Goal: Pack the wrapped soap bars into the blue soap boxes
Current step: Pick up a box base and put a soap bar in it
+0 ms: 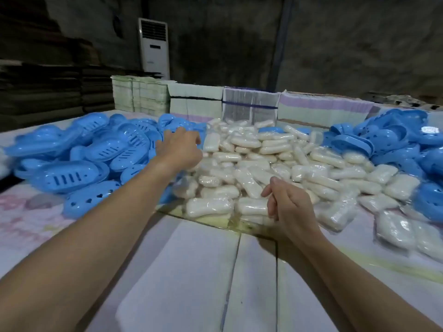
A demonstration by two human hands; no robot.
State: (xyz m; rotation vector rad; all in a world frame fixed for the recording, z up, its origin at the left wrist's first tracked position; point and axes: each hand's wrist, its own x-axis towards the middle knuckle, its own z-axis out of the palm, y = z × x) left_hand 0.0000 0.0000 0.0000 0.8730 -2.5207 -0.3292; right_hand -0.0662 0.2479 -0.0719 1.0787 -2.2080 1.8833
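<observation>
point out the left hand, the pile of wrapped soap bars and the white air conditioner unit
left hand [178,149], head view, back of the hand
pile of wrapped soap bars [275,164], head view, middle of the heap
white air conditioner unit [154,47], head view, front panel

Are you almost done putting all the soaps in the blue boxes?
Not nearly. Done: no box here visibly has a soap inside. In hand: the left hand reaches between the blue boxes and the heap of wrapped soaps; whether it holds anything is unclear. The right hand hovers loosely curled, holding nothing. Left: the whole heap, plus more boxes on the right.
</observation>
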